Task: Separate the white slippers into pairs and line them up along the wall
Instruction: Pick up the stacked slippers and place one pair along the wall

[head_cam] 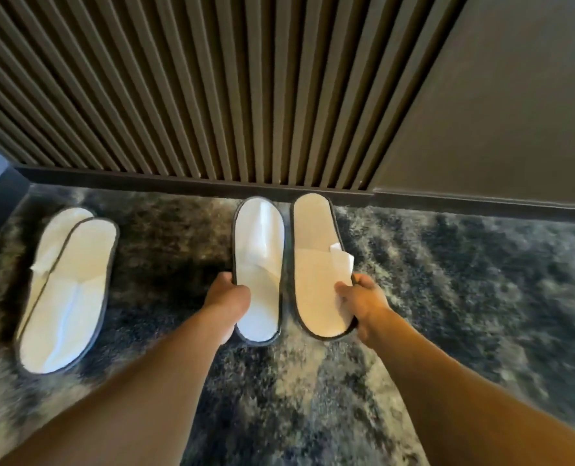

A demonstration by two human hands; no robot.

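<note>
floor: shaggy grey carpet (447,297) running up to the slatted wall (212,89)
left hand (227,292): you're gripping the left slipper (258,264)
right hand (363,302): you're pinching the right slipper (316,260)
spare pair (67,290): sitting stacked, well left

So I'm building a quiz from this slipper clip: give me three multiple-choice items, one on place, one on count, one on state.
1. Where is the overlapping pair of slippers?
A. Left, on the carpet
B. Right of the hands
C. On a shelf

2. How many white slippers show?
A. Two
B. Four
C. Six

3. What is the right hand doing?
A. Hanging free
B. Pressing the wall
C. Gripping a slipper

Key:
1 A: the overlapping pair lies left on the carpet.
2 B: that pair plus the left-hand slipper and right-hand slipper.
3 C: the right hand is closed on its slipper's edge; the left hand likewise.
</note>
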